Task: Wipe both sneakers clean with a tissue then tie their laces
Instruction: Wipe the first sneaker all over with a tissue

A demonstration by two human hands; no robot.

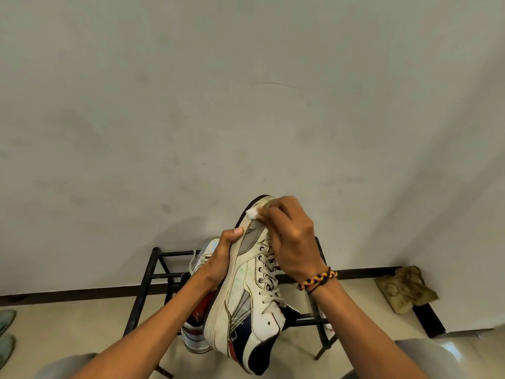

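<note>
A cream sneaker (246, 291) with grey and navy panels is held up in the air, toe pointing away from me, laces loose. My left hand (221, 258) grips it from the sole side, thumb on the sole's edge. My right hand (289, 239) pinches a small white tissue wad (251, 213) and presses it against the toe rim. The second sneaker (195, 296) lies on the black metal rack (153, 277) behind my left forearm, mostly hidden.
The rack stands against a plain grey wall above a dark skirting board. A crumpled khaki cloth (407, 288) lies on the floor in the right corner. Two greenish shoes (5, 335) show at the left edge. My knees are at the bottom.
</note>
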